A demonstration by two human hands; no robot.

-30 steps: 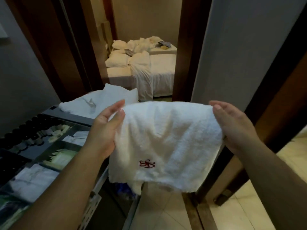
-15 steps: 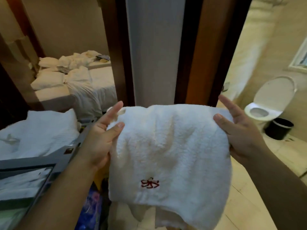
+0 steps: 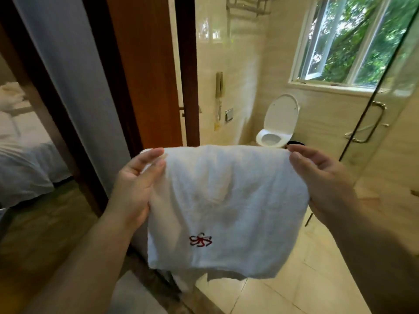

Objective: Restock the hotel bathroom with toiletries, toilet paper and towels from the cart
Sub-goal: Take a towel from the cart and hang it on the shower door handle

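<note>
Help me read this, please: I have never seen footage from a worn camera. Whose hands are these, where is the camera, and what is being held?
There is no machine here: these are a person's two bare hands. The camera sits on the person's head and looks forward and down, so both arms reach in from the bottom edge.

The left hand and the right hand each hold, in a pinching grip, an upper corner of a white towel. The towel hangs spread between them, with a red emblem stitched near its lower edge.

Nothing rests on a table. Below is tiled floor. Ahead is a bathroom with a toilet, lid up, a window and a glass shower door. To the left, past the wooden door, a bed shows.
</note>
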